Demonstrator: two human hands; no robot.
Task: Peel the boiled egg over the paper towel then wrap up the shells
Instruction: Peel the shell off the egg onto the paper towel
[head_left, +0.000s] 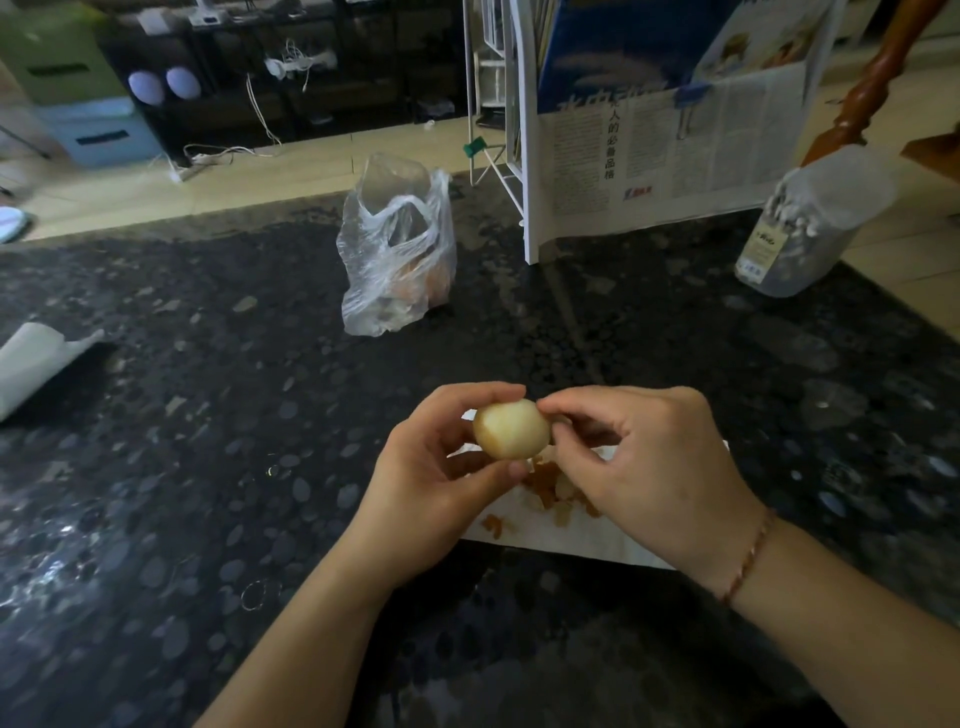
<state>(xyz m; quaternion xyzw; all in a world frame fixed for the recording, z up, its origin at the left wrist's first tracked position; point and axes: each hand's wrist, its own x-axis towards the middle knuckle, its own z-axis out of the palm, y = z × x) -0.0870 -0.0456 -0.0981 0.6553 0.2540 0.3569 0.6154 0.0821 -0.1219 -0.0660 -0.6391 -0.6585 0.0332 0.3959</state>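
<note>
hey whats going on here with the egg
A person is peeling a boiled egg over a paper towel on the dark counter. The left hand holds the egg, which looks nearly bare, while the right hand picks at its top. Brown shell bits lie on the towel, not yet wrapped.

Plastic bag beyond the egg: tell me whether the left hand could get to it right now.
Probably not yet: the left hand grips the egg. The countertop up to the plastic bag looks unobstructed.
</note>
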